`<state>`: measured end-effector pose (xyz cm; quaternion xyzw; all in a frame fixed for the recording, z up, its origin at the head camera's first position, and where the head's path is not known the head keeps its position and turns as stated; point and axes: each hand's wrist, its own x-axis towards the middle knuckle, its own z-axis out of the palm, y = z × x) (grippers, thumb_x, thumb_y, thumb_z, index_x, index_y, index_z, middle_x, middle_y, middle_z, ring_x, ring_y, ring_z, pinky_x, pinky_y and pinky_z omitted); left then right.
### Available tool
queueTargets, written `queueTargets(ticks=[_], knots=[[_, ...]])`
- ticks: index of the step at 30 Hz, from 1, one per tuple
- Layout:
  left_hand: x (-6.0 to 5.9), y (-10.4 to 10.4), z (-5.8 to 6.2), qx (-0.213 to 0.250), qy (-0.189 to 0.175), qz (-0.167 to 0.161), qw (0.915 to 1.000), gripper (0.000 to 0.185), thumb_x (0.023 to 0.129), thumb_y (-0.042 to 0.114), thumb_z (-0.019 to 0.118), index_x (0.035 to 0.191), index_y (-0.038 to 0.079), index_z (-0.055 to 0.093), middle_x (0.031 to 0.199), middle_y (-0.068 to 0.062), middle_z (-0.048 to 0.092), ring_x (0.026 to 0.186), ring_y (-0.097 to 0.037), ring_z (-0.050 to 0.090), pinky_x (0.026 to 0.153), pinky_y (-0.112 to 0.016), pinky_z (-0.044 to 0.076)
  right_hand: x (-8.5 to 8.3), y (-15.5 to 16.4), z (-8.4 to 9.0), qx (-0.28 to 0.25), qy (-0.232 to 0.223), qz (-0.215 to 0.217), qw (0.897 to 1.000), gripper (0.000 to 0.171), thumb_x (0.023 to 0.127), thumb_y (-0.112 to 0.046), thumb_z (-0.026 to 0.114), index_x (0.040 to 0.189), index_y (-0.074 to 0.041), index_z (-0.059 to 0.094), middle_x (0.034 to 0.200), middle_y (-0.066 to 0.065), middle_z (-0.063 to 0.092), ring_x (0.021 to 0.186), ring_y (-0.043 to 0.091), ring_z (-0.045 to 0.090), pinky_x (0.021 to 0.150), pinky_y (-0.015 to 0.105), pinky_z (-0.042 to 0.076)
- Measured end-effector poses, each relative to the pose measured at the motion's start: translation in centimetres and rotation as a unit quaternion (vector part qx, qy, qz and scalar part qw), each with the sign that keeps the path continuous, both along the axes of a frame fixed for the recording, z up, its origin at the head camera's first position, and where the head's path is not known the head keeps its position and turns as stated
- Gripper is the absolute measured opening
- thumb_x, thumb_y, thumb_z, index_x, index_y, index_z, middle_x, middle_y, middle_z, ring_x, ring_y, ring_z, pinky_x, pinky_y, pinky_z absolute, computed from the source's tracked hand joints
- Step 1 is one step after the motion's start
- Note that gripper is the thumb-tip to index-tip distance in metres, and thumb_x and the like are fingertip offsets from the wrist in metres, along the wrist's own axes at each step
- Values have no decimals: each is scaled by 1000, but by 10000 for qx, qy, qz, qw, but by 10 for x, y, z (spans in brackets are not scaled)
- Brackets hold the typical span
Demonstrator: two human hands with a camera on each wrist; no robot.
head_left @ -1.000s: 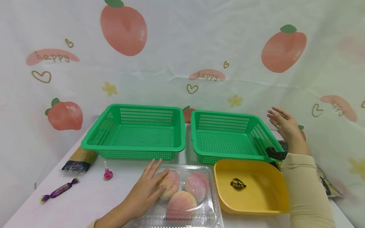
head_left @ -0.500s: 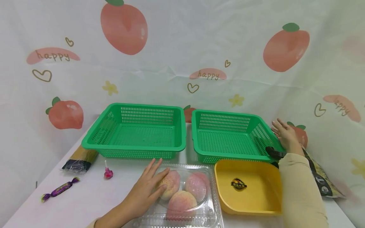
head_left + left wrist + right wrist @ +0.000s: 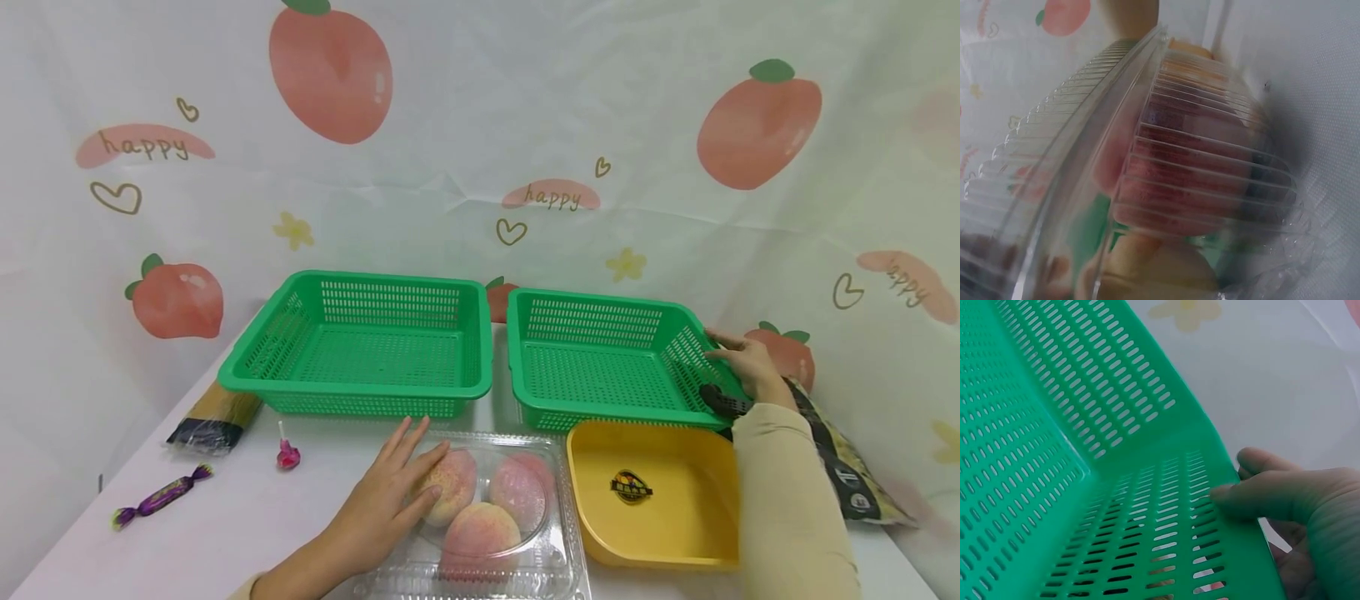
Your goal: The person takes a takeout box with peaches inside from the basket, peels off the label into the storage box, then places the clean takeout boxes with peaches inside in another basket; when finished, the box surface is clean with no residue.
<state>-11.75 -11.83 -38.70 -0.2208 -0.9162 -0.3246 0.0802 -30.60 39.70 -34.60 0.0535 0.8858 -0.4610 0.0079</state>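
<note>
The backdrop cloth (image 3: 480,125) behind the table carries the word "happy" in thin script on pink oval patches: one at upper left (image 3: 142,146), one in the middle (image 3: 551,197), and a partly legible one at right. The yellow tray (image 3: 660,533) has a dark sticker (image 3: 630,487) whose print is too small to read.

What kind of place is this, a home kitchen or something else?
Probably a staged tabletop set, not a kitchen: a peach-print cloth backdrop hangs behind a white table, and two empty green baskets stand beside a clear box of peaches.
</note>
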Motion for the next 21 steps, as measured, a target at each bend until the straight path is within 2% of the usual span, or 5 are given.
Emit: queueTargets(ticks=[3, 6, 21], knots=[[0, 0, 0, 0, 2, 9, 10000, 45, 94, 30, 54, 133, 9, 51, 153, -13, 26, 142, -38, 16, 102, -66, 29, 0, -1, 0, 184, 13, 26, 9998, 54, 96, -13, 49, 142, 5, 26, 151, 28, 11, 138, 51, 5, 107, 61, 26], [0, 1, 0, 12, 21, 3, 10000, 45, 94, 30, 54, 133, 9, 52, 153, -13, 26, 142, -39, 17, 102, -66, 29, 1, -2, 0, 254, 43, 48, 9997, 53, 96, -10, 49, 142, 6, 27, 151, 28, 11, 138, 51, 3, 107, 61, 26], [0, 0, 1, 16, -61, 5, 10000, 45, 94, 30, 53, 134, 10, 51, 153, -12, 25, 142, -38, 15, 102, -67, 29, 0, -3, -1, 258, 192, 122, 9994, 52, 96, -10, 48, 141, 6, 29, 150, 26, 11, 139, 49, 2, 108, 61, 22]])
